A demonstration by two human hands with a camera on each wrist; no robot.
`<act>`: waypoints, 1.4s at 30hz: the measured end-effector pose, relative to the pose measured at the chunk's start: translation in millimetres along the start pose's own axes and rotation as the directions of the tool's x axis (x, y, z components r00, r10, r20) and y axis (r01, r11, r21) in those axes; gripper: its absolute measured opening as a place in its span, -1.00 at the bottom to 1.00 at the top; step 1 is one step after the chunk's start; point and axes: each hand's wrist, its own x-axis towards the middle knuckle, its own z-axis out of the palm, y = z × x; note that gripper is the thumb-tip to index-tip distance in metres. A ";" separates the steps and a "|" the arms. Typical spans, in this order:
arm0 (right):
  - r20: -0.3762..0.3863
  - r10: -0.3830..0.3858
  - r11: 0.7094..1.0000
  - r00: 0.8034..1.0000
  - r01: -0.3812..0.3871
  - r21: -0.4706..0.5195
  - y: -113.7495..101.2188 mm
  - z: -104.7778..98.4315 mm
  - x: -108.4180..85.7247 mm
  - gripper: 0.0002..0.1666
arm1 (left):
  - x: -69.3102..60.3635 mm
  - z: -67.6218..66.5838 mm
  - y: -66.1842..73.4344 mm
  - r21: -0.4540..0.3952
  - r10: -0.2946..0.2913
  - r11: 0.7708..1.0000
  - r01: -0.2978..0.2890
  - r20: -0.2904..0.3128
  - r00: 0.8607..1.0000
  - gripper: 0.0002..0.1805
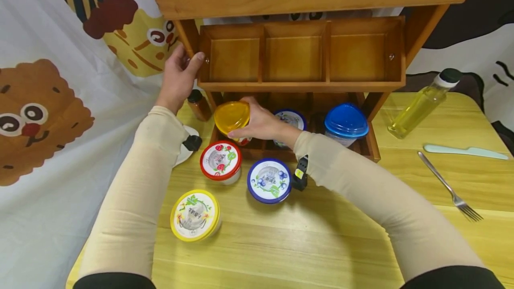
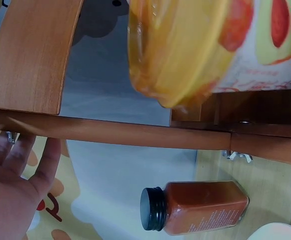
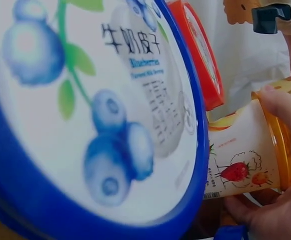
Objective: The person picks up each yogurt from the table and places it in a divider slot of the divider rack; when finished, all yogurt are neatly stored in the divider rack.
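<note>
My left hand (image 1: 179, 77) grips the left upright of a wooden shelf rack (image 1: 302, 85), thumb in front; in the left wrist view its fingers (image 2: 48, 162) partly vanish behind the wood. In my right hand (image 1: 263, 121) is a cup with a domed yellow lid (image 1: 231, 117), held at the lower tier's left compartment. The right wrist view shows strawberry pictures on that cup's side (image 3: 238, 170), with fingers and thumb around it. Just in front, on the table, are a red-rimmed cup (image 1: 221, 160) and a blue-rimmed blueberry cup (image 1: 269, 180).
A yellow-rimmed cup (image 1: 195, 215) stands nearer. The lower tier holds another blueberry cup (image 1: 291, 119) and a blue-domed cup (image 1: 346, 121). A black-capped brown bottle (image 1: 199, 105) stands left of the rack. At right are an oil bottle (image 1: 423, 104), a knife (image 1: 466, 150) and a fork (image 1: 449, 186).
</note>
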 end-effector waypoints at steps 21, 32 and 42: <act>0.049 0.074 0.987 0.996 -0.066 -0.144 -3.7 3.5 14.4 0.35 | 0.6 0.2 -0.8 -0.010 -0.018 1.000 0.018 -0.005 1.000 -0.63; 0.007 0.091 0.974 0.996 -0.087 -0.209 -9.4 1.4 12.5 0.30 | 0.0 0.5 0.5 -0.009 -0.008 1.000 0.008 -0.006 1.000 -0.61; 0.002 0.085 0.968 0.996 -0.083 -0.235 -12.6 -4.4 7.8 0.35 | -0.8 0.0 1.0 -0.009 -0.011 1.000 0.011 -0.005 1.000 -0.63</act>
